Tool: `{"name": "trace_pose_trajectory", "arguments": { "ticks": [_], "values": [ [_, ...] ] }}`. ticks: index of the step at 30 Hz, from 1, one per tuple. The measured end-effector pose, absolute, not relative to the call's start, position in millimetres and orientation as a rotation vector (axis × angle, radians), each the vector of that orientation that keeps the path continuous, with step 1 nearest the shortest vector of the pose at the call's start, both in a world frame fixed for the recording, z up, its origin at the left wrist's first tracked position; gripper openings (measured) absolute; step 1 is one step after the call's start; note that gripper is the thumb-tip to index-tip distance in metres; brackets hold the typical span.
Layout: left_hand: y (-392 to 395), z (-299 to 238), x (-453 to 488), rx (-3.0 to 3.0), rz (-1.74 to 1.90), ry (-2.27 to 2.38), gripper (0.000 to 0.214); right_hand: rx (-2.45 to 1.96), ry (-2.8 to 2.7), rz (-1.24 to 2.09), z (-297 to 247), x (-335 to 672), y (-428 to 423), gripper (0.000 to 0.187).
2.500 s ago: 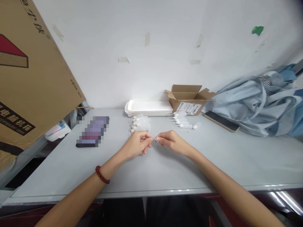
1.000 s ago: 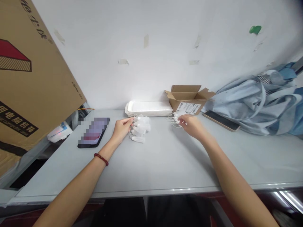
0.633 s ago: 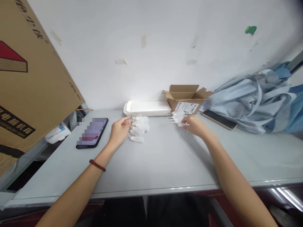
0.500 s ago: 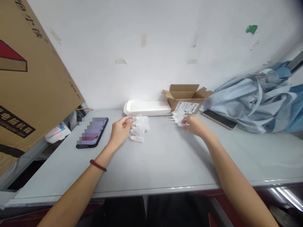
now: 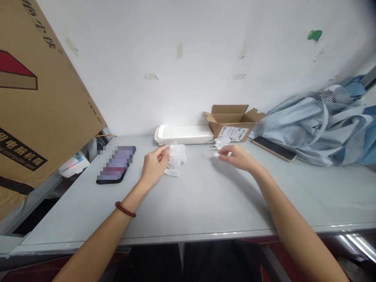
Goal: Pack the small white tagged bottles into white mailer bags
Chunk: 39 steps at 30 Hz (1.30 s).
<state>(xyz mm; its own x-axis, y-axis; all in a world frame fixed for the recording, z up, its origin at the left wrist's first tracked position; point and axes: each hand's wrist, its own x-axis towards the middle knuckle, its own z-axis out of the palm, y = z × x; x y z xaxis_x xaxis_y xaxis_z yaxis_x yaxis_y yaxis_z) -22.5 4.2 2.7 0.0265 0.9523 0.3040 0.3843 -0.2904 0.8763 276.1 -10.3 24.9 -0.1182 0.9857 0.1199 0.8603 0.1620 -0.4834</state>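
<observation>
My left hand (image 5: 154, 167) has its thumb and fingertips pressed together at the looped end of a bunch of small translucent white tags (image 5: 178, 152). What it pinches there is hidden behind the fingers. To the right, my right hand (image 5: 237, 157) is closed in a pinch on the narrow end of a white tag (image 5: 216, 155) with a thin loop. Just beyond those fingers lies a second group of white tags (image 5: 223, 141), their loops pointing left. One tag (image 5: 172, 172) of the left bunch lies nearest me, below the others.
Behind the tags lie a stack of white trays (image 5: 185, 134) and an open cardboard box (image 5: 232, 124). A phone (image 5: 116, 164) is at left, a dark phone (image 5: 274, 148) at right beside blue cloth bags (image 5: 305, 121). A large carton (image 5: 53, 98) leans at left.
My right fingertips have slid left along the tag group to a tag's looped end. My left hand has moved slightly right, covering more loops. The view has shifted a little.
</observation>
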Motion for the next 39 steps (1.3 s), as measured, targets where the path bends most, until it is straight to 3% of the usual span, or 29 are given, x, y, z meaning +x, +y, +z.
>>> {"name": "trace_pose_trajectory", "arguments": {
  "ticks": [8,15,39],
  "values": [
    [-15.5,10.4,-6.8,1.785,1.182,1.184,0.037,-1.475,-1.862,0.778,31.9,249.0,-22.1,0.026],
    [-27.6,12.9,0.5,1.778,0.826,1.043,0.035,-1.28,-1.75,1.046,34.4,222.2,-34.9,0.024],
    [-27.5,16.4,3.4,1.618,0.78,0.824,0.033,-1.182,-1.759,1.121,29.9,210.4,-40.2,0.028]
  ]
}}
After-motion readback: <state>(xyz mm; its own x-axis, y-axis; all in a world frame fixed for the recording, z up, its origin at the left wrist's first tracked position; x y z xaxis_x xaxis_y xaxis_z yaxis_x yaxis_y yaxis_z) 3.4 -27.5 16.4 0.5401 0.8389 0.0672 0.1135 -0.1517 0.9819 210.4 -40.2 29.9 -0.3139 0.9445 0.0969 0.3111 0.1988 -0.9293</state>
